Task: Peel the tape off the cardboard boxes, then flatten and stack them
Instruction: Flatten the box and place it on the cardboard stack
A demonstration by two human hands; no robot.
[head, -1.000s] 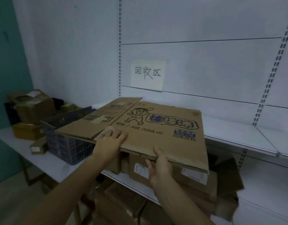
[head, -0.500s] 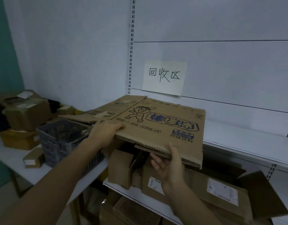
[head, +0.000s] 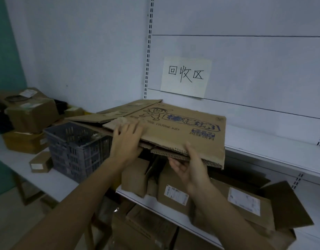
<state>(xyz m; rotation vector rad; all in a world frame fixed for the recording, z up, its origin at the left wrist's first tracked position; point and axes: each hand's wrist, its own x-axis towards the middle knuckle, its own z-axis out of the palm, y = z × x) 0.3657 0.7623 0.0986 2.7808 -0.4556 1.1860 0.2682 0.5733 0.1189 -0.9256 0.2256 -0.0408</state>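
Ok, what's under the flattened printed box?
The right hand holds its near edge from below; lower down, labelled boxes sit on a shelf. Anything beneath farther back is covered.

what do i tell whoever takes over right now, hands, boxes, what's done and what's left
Left hand: fingers flat on top of the flattened printed box, near its left front corner.
Right hand: pinches the box's front edge, thumb on top, fingers underneath.
Box: far part seems to rest on the white shelf below the paper sign; front edge overhangs.
Done: this box is flat.
Left: set it down and let go, then do the lower-shelf boxes and table boxes. Tape cannot be judged.
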